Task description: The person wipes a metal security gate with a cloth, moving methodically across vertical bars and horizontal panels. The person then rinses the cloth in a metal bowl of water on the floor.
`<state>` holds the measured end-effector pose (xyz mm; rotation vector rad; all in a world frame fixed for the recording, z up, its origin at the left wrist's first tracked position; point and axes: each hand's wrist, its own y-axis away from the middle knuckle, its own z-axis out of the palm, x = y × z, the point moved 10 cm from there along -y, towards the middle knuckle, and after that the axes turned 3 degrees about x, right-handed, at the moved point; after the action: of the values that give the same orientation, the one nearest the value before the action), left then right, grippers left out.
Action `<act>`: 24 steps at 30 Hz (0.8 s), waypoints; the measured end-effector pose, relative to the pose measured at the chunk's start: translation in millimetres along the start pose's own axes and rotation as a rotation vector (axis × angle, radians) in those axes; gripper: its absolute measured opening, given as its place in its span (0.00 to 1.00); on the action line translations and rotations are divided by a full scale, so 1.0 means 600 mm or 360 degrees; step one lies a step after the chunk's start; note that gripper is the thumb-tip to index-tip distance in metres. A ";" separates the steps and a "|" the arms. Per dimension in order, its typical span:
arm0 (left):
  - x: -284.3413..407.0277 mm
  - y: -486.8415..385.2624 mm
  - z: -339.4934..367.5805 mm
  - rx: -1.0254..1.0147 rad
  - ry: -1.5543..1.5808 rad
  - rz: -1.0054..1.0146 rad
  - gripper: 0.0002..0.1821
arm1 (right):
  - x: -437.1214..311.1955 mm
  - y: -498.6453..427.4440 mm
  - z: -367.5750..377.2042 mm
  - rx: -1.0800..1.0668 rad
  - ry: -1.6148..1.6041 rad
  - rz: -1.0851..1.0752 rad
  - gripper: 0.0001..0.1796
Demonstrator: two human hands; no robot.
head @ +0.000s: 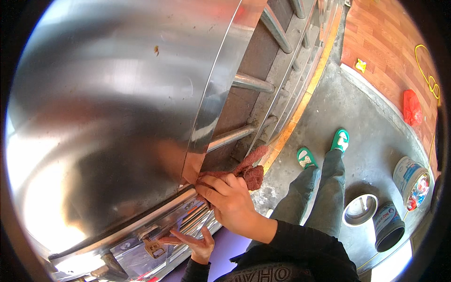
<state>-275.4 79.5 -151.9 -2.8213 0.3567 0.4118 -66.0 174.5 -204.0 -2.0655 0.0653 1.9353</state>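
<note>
My right hand [230,201] grips a bunched reddish-brown cloth [254,176] at the near corner of a shiny stainless-steel countertop [141,105]. Part of the cloth hangs past the corner, beside the counter's folded edge. Lower and to the left, my left hand [197,243] has its fingers spread, with nothing visible in it. Its fingertips are near a metal key-like piece [154,247] under the metal rail [123,231] at the counter's edge; contact cannot be told. A few small brown specks [156,50] lie on the steel surface.
Steel tubes [232,137] run beneath the counter above a tiled ledge [283,141]. My legs and green sandals [306,157] are on the concrete floor [317,116]. At right are a metal basin [360,210], a dark bucket [389,227], a filled bucket [410,183] and a red plastic bag [412,108].
</note>
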 end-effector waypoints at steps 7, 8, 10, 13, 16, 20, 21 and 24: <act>-0.007 -0.005 0.013 0.0102 -0.0119 0.0100 0.57 | 0.071 0.017 0.004 0.0141 0.0261 0.0121 0.20; -0.006 -0.006 0.016 0.0098 -0.0139 0.0127 0.58 | 0.088 0.019 0.004 0.0136 0.0357 0.0145 0.19; -0.011 -0.006 0.022 0.0068 -0.0078 0.0107 0.58 | 0.135 0.023 0.005 0.0027 0.0670 0.0296 0.18; -0.013 -0.008 0.028 0.0068 -0.0007 0.0126 0.60 | 0.148 0.019 0.002 0.0082 0.0475 0.0295 0.19; -0.014 -0.011 0.029 0.0053 -0.0054 0.0137 0.63 | 0.111 0.014 -0.002 0.0132 0.0277 0.0202 0.20; -0.015 -0.005 0.027 0.0018 -0.0074 0.0159 0.65 | 0.046 0.017 0.004 0.0072 0.0018 0.0172 0.24; -0.019 -0.002 0.030 0.0003 -0.0063 0.0144 0.66 | 0.039 0.016 0.005 0.0055 -0.0035 0.0165 0.24; -0.044 0.014 0.044 -0.0088 -0.0134 0.0061 0.68 | 0.029 0.017 0.000 0.0155 -0.0160 0.0122 0.26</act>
<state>-308.7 84.7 -170.2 -2.8432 0.3882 0.5553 -66.9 167.8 -222.7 -1.9267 0.2146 2.0355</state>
